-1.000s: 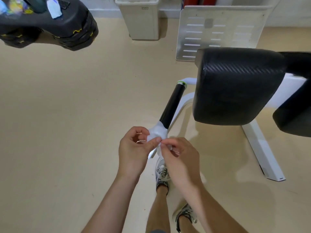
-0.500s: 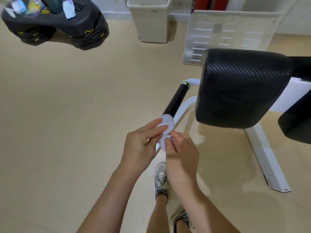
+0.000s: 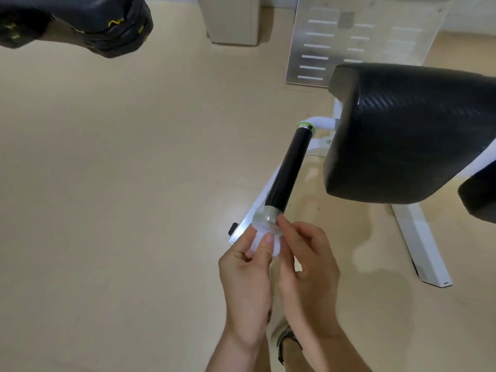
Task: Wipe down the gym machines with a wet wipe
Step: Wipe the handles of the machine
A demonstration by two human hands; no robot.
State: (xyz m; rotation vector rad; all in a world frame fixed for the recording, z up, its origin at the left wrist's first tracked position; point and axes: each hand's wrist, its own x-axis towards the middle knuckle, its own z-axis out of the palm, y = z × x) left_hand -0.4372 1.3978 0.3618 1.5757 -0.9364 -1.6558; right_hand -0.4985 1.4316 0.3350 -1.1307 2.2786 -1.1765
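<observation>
A black handle grip (image 3: 291, 167) with a silver end collar sticks out toward me from the white frame (image 3: 414, 234) of a gym machine. A bunched white wet wipe (image 3: 264, 238) sits against the handle's near end. My left hand (image 3: 248, 272) pinches the wipe between thumb and fingers. My right hand (image 3: 308, 264) is just to its right, fingers extended toward the wipe and the collar; whether it grips the wipe is unclear. A black carbon-pattern pad (image 3: 408, 135) belongs to the same machine, right of the handle.
Beige floor all around. A perforated grey metal plate (image 3: 357, 36) leans at the back, beside a beige bin (image 3: 232, 20). Another black padded machine part (image 3: 80, 20) hangs at top left. A second dark pad (image 3: 480, 194) is at the right edge. My shoe (image 3: 285, 342) shows below my hands.
The wipe has slid off the handle's near end, baring the silver collar. Both hands moved back with it, and my view has moved closer.
</observation>
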